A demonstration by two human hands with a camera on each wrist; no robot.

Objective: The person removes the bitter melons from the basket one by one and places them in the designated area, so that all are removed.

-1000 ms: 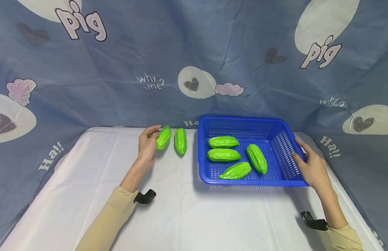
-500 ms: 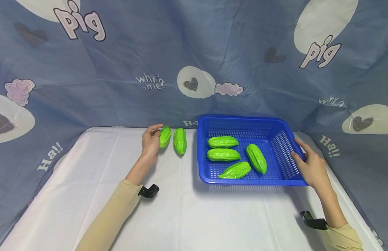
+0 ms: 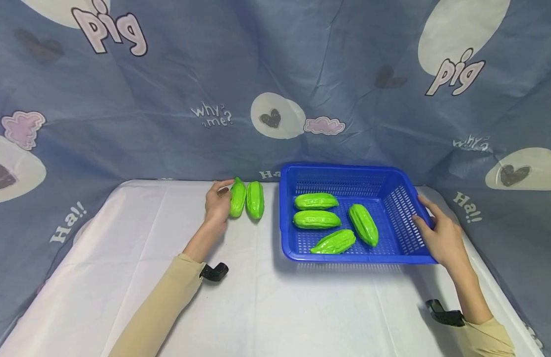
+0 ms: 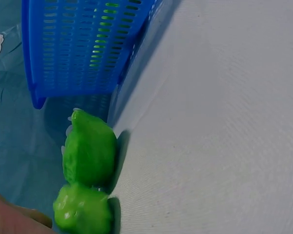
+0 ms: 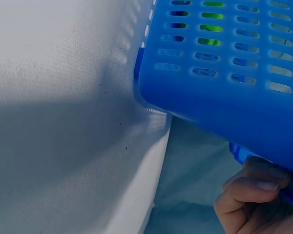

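Two bright green, ridged bitter melons lie side by side at the back of the white table. My left hand (image 3: 217,202) is against the outer side of the left bitter melon (image 3: 238,198), its index finger reaching to the melon's far tip. The other bitter melon (image 3: 255,200) lies just to the right, almost parallel. In the left wrist view, part of that hand (image 4: 14,219) shows at the lower left beside the nearer melon (image 4: 83,209). My right hand (image 3: 442,239) grips the right rim of a blue perforated basket (image 3: 356,259); its curled fingers show in the right wrist view.
Several more bitter melons lie in the basket, including one angled melon (image 3: 363,225) right of the others. A blue printed cloth (image 3: 168,99) hangs behind the white-covered table (image 3: 302,307). The basket's left wall stands a short way right of the two melons.
My left hand has moved right, and the left bitter melon has shifted toward its neighbour and straightened to lie closely alongside it. My right hand stays on the basket rim.
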